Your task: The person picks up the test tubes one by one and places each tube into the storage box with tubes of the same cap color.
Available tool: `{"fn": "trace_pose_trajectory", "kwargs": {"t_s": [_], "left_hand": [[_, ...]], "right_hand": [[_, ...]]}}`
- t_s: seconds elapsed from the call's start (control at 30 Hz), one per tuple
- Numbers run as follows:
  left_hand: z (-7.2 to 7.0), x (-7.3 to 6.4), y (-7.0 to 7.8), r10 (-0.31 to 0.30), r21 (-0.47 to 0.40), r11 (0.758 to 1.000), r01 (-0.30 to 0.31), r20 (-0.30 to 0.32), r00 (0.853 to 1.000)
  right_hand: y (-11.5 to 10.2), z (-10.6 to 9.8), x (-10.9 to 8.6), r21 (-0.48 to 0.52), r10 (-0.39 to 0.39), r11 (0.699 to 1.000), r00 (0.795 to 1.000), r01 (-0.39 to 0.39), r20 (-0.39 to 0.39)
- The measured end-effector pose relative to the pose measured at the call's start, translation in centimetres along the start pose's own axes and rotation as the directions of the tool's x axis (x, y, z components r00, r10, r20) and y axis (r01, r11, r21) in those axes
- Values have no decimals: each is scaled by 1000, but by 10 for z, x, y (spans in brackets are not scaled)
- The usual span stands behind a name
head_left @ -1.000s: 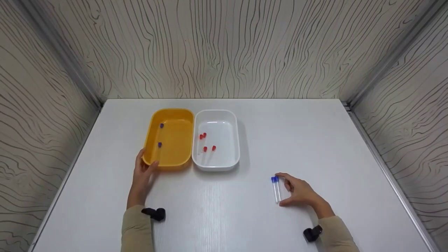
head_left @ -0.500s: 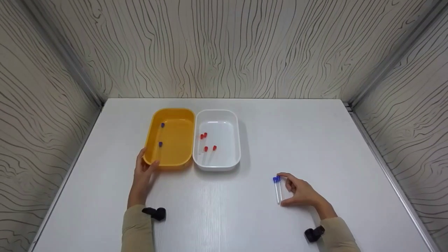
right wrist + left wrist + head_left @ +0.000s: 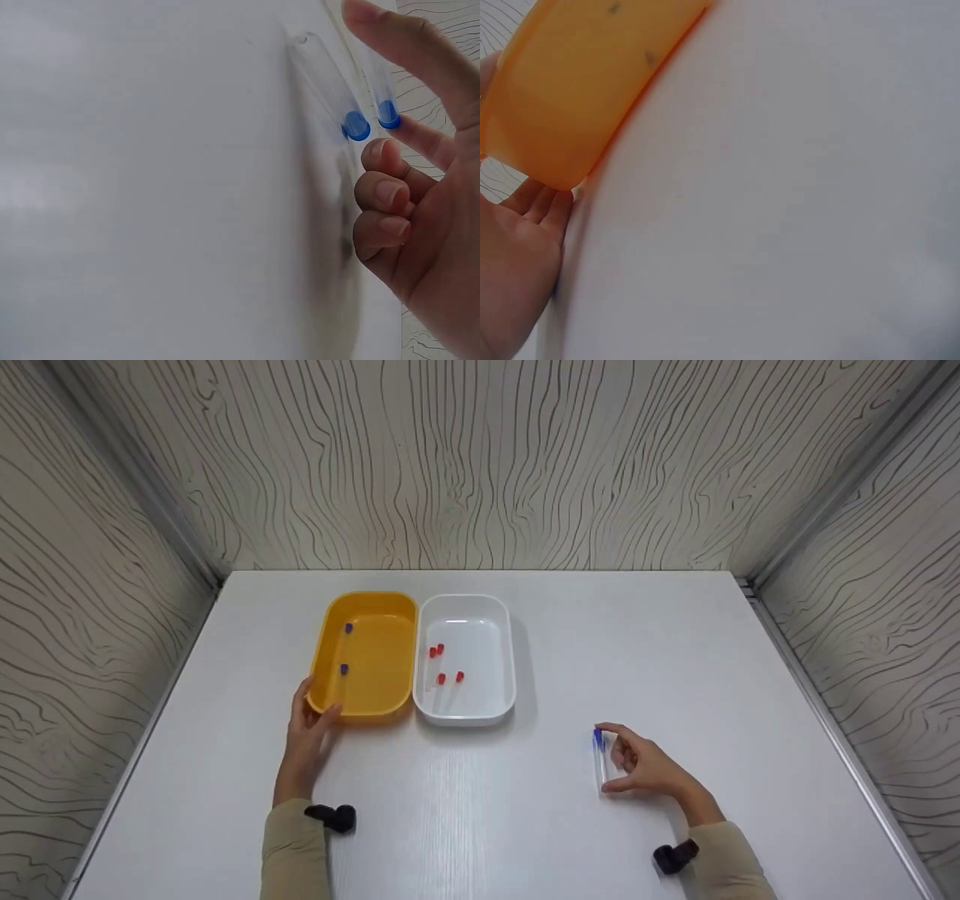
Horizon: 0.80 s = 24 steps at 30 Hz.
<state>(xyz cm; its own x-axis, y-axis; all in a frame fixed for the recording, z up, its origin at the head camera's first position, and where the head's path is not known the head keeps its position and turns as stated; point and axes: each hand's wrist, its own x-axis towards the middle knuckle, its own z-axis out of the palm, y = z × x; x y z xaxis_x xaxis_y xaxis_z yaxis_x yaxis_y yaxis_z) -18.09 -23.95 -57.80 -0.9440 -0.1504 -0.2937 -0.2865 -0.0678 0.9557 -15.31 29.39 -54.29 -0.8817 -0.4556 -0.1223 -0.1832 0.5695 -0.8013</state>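
My right hand (image 3: 645, 761) pinches a clear tube with a blue cap (image 3: 388, 112) lengthwise, the index fingertip at the cap and the thumb at the other end. The right wrist view shows the tube raised off the table. A second blue-capped tube (image 3: 330, 82) lies on the white table beside it; from the head view the held one mostly covers it. At the near left corner of a yellow tray (image 3: 405, 701), my left hand (image 3: 306, 739) holds the wall, with fingers along the outer side and thumb at the front rim. Two blue-capped tubes (image 3: 344, 669) lie in this tray.
A white tray (image 3: 502, 705) stands right against the yellow one and holds several red-capped tubes (image 3: 459, 677). Wood-patterned panels (image 3: 480, 465) enclose the table (image 3: 480, 825) at the back and on both sides.
My right hand has raised one blue-capped tube from beside the other and shifted slightly away from me. The left hand and both trays have stayed in place.
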Motion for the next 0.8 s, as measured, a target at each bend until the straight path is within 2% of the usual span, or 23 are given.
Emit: {"fn": "trace_pose_trajectory", "kwargs": {"t_s": [0.07, 0.17, 0.37, 0.67, 0.8], "left_hand": [[0, 0, 0, -2, -4, 1000, 2, 1, 1000], [0, -1, 1, 3, -7, 1000, -3, 1, 1000], [0, 0, 1, 15, -3, 1000, -15, -7, 1000], [1, 1, 3, -23, -9, 1000, 23, -16, 1000], [2, 1, 3, -16, -19, 1000, 16, -10, 1000]], "right_hand": [[1, -1, 1, -1, 2, 1000, 1000, -2, -3], [14, -1, 5, -26, 4, 1000, 1000, -4, -16], [4, -4, 12, -30, -74, 997, 996, 73, -41], [-18, -8, 29, -46, -99, 994, 993, 96, -59], [-27, -7, 38, -39, -126, 992, 990, 124, -59]]}}
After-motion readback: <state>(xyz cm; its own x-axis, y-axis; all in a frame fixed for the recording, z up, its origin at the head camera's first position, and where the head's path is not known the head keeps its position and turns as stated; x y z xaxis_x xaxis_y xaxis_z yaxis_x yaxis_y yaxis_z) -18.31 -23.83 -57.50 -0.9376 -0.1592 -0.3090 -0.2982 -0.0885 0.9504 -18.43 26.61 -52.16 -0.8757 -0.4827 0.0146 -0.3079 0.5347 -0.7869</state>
